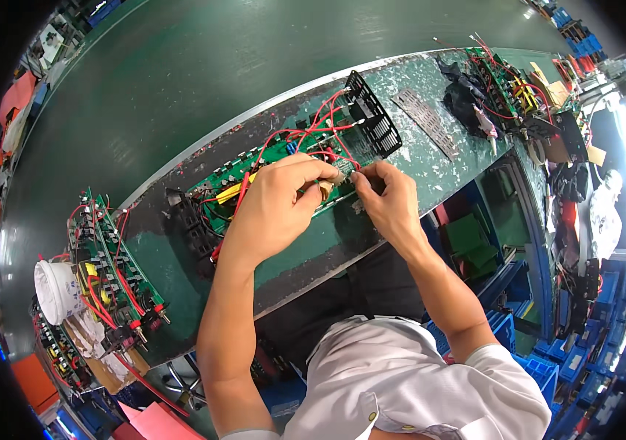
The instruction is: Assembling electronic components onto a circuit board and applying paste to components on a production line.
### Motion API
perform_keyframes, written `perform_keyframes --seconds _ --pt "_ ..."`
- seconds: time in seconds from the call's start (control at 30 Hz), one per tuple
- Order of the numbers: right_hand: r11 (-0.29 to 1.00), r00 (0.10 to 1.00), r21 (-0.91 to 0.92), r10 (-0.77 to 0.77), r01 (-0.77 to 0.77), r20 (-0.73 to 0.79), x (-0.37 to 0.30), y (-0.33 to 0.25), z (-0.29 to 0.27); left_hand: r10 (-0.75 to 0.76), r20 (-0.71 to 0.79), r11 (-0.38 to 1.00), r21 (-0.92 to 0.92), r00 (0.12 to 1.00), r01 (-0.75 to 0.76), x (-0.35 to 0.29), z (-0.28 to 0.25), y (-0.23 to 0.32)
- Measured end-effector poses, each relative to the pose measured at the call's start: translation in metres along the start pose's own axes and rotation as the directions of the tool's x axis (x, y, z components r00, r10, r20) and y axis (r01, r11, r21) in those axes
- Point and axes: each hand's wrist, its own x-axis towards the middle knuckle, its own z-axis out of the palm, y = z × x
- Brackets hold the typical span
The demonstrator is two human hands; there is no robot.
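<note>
A long green circuit board [219,174] with rows of black parts lies in front of me on the worktable. Red wires [281,133] loop over it, and yellow-wrapped parts [231,193] sit along its middle. A slotted black panel [373,114] stands at its right end, a black piece [194,227] at its left. My left hand [275,199] is closed in a pinch around a small tan piece [325,189] above the board. Just right of it, my right hand [390,199] pinches beside a red wire; what its fingertips hold is too small to make out.
More wired circuit boards [118,257] stand at the table's left end, beside a white tub [58,292]. A perforated metal strip [426,123] and black plastic bag [466,99] lie to the right. Another board assembly [507,84] stands beyond. Blue bins [584,352] are stacked lower right.
</note>
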Motion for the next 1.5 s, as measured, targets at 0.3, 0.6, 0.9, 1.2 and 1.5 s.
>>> perform_keyframes --seconds 0.3,0.6,0.9,1.2,1.5 --pt "0.942 0.947 -0.166 -0.309 0.293 -0.085 -0.005 0.008 0.01 -0.059 -0.017 0.99 -0.132 0.998 0.056 0.0 0.002 -0.007" --pt "0.928 0.943 -0.215 -0.326 0.305 -0.069 -0.004 0.008 0.009 -0.145 0.072 0.941 -0.297 0.987 0.16 0.002 0.0 -0.002" --pt "0.964 0.95 0.211 -0.211 0.163 0.229 -0.012 -0.032 -0.022 -0.114 0.031 0.978 -0.174 0.993 0.118 0.0 0.004 0.002" --pt "0.709 0.884 0.602 0.064 -0.366 0.462 0.003 -0.021 -0.018 -0.19 0.12 0.953 -0.214 0.974 0.212 0.0 0.001 0.011" --pt "0.629 0.895 0.678 0.067 -0.381 0.441 0.0 -0.021 -0.015 -0.229 0.075 0.947 -0.213 0.971 0.24 0.001 0.003 0.008"
